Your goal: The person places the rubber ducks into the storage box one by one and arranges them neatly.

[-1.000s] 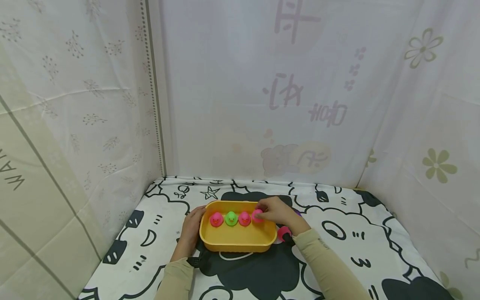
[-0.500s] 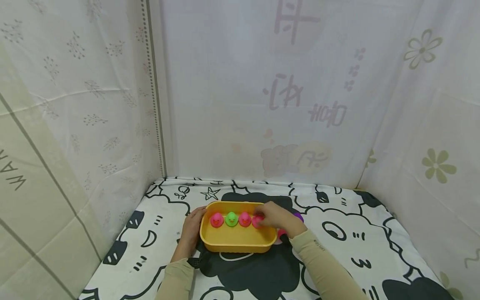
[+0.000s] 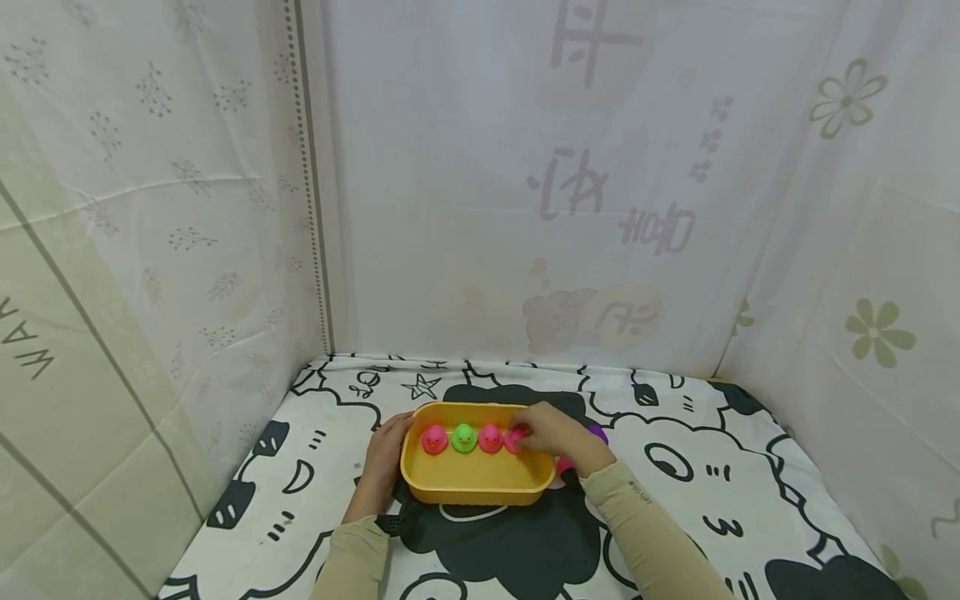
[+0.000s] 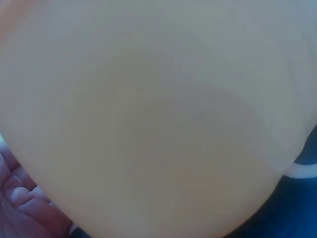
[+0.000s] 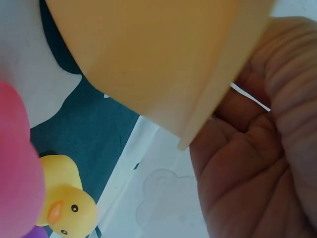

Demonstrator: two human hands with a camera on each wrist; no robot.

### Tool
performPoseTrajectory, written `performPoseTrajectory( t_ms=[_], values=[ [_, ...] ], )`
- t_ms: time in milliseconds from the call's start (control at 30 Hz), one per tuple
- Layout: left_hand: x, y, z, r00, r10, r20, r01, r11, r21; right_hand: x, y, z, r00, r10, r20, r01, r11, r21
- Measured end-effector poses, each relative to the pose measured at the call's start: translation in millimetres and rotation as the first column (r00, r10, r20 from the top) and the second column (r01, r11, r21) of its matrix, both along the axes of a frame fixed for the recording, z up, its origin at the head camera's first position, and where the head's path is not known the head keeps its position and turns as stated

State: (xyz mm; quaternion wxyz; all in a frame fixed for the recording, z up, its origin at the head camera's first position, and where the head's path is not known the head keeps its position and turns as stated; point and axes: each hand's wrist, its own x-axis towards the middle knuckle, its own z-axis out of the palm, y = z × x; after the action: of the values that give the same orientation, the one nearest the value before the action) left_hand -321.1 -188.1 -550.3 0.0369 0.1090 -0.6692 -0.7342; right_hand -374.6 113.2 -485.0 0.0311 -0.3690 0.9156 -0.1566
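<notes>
A yellow tray [image 3: 480, 483] lies on the patterned cloth in the head view. Inside, a pink rubber duck [image 3: 434, 439], a green rubber duck [image 3: 463, 437] and another pink rubber duck [image 3: 491, 438] stand in a row. At the row's right end, the fingers of my right hand [image 3: 553, 432] pinch one more pink rubber duck [image 3: 513, 440], partly hidden by them. My left hand [image 3: 385, 457] rests along the tray's left side, fingers fairly straight near the far corner. Its thumb is hidden. The tray [image 4: 158, 124] fills most of the left wrist view.
Right of the tray are a purple object [image 3: 597, 433] and a pink object [image 3: 564, 468], partly behind my right wrist. A yellow rubber duck [image 5: 74, 198] stands outside the tray in the right wrist view. White curtains [image 3: 450, 208] enclose the cloth-covered surface [image 3: 750, 500].
My right hand has moved slightly right and down with the pink rubber duck, lowering it into line with the others. The left hand and the tray have barely moved.
</notes>
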Motion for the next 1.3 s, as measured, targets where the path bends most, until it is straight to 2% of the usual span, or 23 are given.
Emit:
performPoseTrajectory(
  t_ms=[433, 867, 1100, 1300],
  values=[
    [-1.3, -1.9, -1.2, 1.0, 0.004, 0.007, -0.004, 1.0, -0.002, 0.8, 3.7, -1.1, 0.999, -0.005, 0.034, 0.005, 1.0, -0.02],
    [-2.1, -1.5, -2.0, 1.0, 0.004, 0.007, -0.004, 1.0, 0.003, -3.5, 8.0, -6.9, 0.994, -0.021, 0.109, 0.036, 0.99, -0.14],
    [-0.9, -0.8, -3.3, 1.0, 0.008, 0.009, -0.008, 1.0, 0.001, 0.7, 8.4, -4.4, 0.992, -0.023, 0.123, 0.043, 0.986, -0.161],
    [0.2, -0.2, -3.1, 1.0, 0.003, -0.017, -0.004, 1.0, -0.018, 5.8, 9.6, 0.9, 0.988, -0.025, 0.149, 0.056, 0.977, -0.206]
  ],
)
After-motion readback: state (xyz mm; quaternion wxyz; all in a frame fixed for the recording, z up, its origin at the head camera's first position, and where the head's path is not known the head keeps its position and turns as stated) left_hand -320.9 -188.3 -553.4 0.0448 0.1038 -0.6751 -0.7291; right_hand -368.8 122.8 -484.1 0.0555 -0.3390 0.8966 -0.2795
